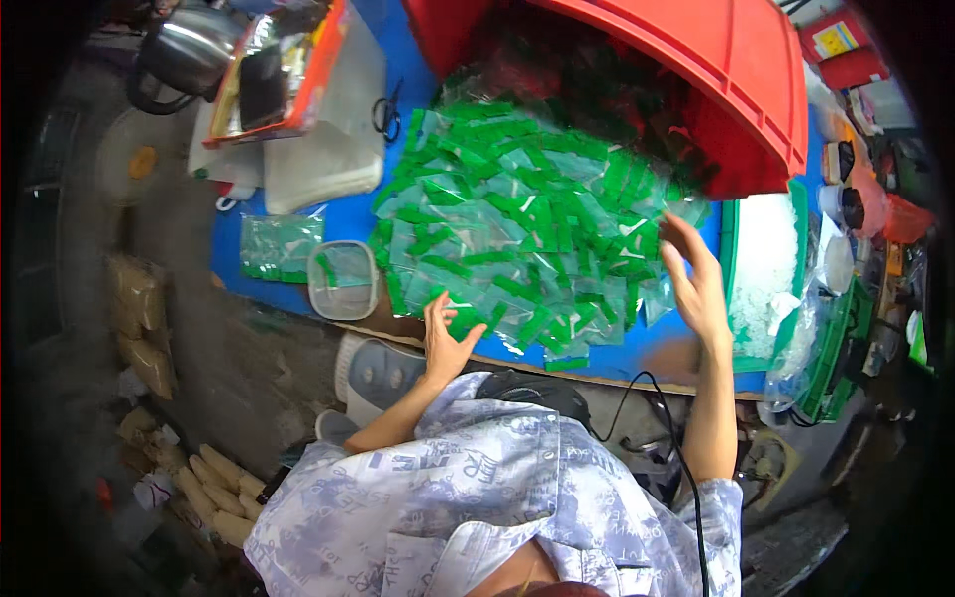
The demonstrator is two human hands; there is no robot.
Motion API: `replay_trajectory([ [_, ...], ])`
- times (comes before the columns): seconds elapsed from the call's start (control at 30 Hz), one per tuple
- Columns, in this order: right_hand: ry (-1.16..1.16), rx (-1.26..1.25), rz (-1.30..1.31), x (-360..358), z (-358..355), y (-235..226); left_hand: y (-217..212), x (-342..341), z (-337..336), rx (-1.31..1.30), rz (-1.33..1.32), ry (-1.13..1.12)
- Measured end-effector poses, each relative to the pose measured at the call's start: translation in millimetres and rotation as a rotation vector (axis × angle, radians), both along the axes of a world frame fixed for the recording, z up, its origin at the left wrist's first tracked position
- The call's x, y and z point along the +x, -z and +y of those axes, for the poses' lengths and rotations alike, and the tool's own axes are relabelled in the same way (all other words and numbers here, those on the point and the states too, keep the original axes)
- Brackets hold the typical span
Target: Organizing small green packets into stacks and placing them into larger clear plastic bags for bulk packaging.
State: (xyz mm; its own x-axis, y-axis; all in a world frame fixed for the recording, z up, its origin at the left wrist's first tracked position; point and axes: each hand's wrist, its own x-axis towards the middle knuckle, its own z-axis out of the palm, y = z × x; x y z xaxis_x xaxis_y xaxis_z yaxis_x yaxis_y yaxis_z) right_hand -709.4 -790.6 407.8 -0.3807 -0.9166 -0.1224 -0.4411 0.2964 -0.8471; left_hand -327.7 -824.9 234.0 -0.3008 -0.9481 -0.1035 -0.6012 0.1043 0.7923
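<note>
The heap of green-banded packets [507,224] lies on the blue worktop [632,350], ahead of my left fingers [436,308] at its near edge, leftward of my right fingers [686,235] (packets' long sides run every way). Both sets are parted.

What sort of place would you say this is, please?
It looks like a small packing workshop, perhaps: a heap of green-and-clear plastic packets covers much of a blue table, with a big red bin and a green-rimmed tray alongside.
</note>
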Motion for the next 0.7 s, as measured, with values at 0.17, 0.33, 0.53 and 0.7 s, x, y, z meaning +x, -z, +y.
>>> replay_trajectory([
  [0.17, 0.861, -0.054, 0.091, -11.4, 251.3, 80.7, 17.9, 78.0, 36.3, 0.256, 0.175, 0.059],
  [0.33, 0.322, 0.7, -0.094, 166.0, 424.0, 164.8, -17.7, 185.5, 88.9, 0.482, -0.266, 0.243],
  [0.53, 0.369, 0.523, -0.357, 371.3, 438.9, 131.7, -30.2, 316.3, 136.8, 0.711, -0.401, 0.25],
  [0.7, 0.375, 0.829, -0.118, 343.2, 372.7, 53.4, -123.0, 262.6, 89.3, 0.721, -0.446, 0.181],
])
